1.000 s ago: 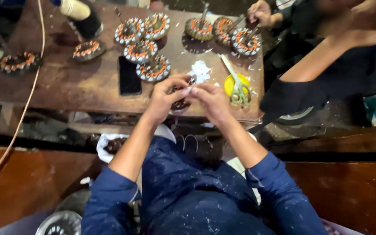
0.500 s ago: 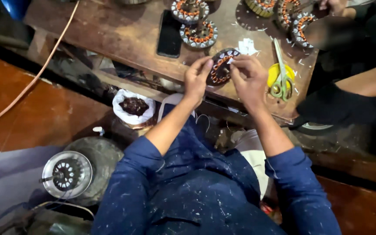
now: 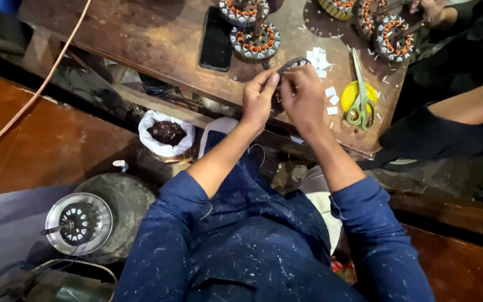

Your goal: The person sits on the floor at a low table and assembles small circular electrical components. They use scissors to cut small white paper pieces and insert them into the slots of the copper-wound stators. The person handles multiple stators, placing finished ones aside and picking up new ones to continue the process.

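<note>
Left hand (image 3: pixel 259 96) and right hand (image 3: pixel 304 95) side by side, fingers curled, forearms bare below rolled blue sleeves.

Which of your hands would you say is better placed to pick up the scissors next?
Probably the right hand: the scissors lie just beside it, while the left hand is farther away.

Person wears a dark blue long-sleeved work shirt (image 3: pixel 241 246), cloth flecked w/ small pale specks & lint across chest and arms. Both sleeves pushed up to approx. the elbows, bunched in thick folds well behind the bare left hand (image 3: pixel 259 98) & bare right hand (image 3: pixel 304 96). Forearms uncovered. No gloves, rings or watch visible.
</note>
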